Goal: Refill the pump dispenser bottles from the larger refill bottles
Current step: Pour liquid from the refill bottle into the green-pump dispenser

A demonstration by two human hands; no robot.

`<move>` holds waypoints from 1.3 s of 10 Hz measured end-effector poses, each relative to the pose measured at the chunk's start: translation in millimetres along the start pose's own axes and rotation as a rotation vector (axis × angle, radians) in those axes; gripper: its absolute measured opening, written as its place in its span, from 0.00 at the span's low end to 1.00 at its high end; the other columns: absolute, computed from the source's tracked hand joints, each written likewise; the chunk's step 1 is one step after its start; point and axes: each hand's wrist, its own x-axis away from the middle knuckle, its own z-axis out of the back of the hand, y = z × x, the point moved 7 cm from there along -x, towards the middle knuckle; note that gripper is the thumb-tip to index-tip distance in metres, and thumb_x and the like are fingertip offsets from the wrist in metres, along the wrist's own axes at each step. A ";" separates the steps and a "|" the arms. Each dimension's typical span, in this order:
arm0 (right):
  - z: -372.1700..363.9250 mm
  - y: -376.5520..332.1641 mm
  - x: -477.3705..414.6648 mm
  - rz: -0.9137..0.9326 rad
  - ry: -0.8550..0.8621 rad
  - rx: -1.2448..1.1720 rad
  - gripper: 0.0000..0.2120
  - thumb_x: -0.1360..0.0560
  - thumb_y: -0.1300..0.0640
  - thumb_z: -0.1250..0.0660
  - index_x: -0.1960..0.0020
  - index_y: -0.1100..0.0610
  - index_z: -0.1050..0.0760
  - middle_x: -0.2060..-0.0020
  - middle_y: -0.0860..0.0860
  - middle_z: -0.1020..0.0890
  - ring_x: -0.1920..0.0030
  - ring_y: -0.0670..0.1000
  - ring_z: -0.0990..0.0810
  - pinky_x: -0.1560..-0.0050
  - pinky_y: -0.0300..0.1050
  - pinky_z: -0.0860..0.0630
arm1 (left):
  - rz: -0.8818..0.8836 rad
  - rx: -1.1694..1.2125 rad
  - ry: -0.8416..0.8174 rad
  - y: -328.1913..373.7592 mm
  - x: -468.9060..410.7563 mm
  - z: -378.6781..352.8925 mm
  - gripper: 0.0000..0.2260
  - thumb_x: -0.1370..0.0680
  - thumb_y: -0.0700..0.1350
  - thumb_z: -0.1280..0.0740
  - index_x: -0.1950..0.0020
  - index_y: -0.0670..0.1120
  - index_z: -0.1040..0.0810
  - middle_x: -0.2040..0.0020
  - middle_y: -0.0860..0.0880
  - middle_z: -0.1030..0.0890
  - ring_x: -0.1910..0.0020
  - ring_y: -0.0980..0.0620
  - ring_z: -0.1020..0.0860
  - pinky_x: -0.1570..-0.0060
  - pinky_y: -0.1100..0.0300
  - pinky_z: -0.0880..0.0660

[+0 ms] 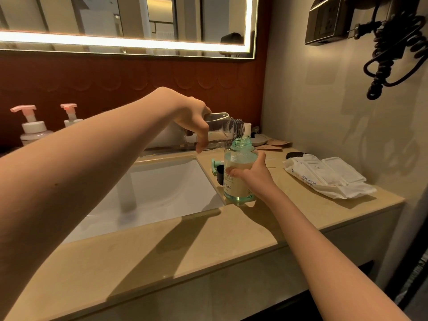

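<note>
While the left hand (pixel 192 117) holds the clear plastic refill bottle (pixel 222 128) from above, fingers and thumb curled round its body, the bottle lies tipped almost horizontal; its open threaded neck points right and slightly down, just over the mouth of the teal-tinted transparent dispenser bottle (pixel 239 172); whether liquid is flowing cannot be told. The dispenser bottle stands upright with no pump fitted, on the beige stone countertop (pixel 208 251) at the right front corner of the white rectangular sink basin (pixel 162 193); the right hand (pixel 252 174) grips it from the right side, fingers wrapped round the label, thumb up along the shoulder. A teal pump head (pixel 216 163) and a dark cap (pixel 220 173) lie just behind the dispenser bottle, by the basin edge. Two white pump bottles with pink pumps (pixel 31 128) stand far left at the back; an opened white pack of wet wipes (pixel 324 174) lies on the countertop to the right, well apart from the bottles.
</note>
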 end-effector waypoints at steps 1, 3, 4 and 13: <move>0.1 -0.3 0.1 -0.003 0.000 -0.001 0.38 0.29 0.58 0.29 0.29 0.55 0.50 0.30 0.55 0.36 0.31 0.58 0.36 0.36 0.54 0.32 | 0.000 0.006 0.002 0.0 -0.2 0.5 0.20 0.35 0.50 0.24 0.50 0.49 0.30 0.58 0.50 0.26 0.60 0.53 0.28 0.63 0.60 0.31; -0.4 0.0 0.4 -0.007 -0.005 -0.002 0.39 0.29 0.58 0.28 0.29 0.54 0.50 0.30 0.55 0.36 0.31 0.58 0.35 0.37 0.53 0.31 | 0.004 0.011 0.000 -1.5 -0.7 -0.2 0.22 0.36 0.51 0.24 0.48 0.49 0.29 0.57 0.50 0.26 0.58 0.52 0.27 0.60 0.59 0.29; -0.3 -0.5 0.9 -0.009 -0.006 -0.003 0.39 0.29 0.58 0.29 0.29 0.54 0.50 0.30 0.55 0.37 0.31 0.58 0.36 0.37 0.54 0.32 | 0.003 0.009 -0.001 -1.2 -1.4 -0.2 0.23 0.36 0.51 0.24 0.47 0.49 0.30 0.57 0.51 0.26 0.57 0.51 0.27 0.58 0.58 0.29; -0.4 -0.9 1.9 -0.005 -0.005 -0.010 0.38 0.29 0.59 0.29 0.29 0.54 0.50 0.30 0.54 0.36 0.31 0.58 0.36 0.36 0.55 0.32 | 0.000 -0.015 -0.004 0.7 -1.2 0.3 0.21 0.35 0.51 0.24 0.50 0.49 0.31 0.58 0.51 0.27 0.56 0.51 0.28 0.61 0.59 0.30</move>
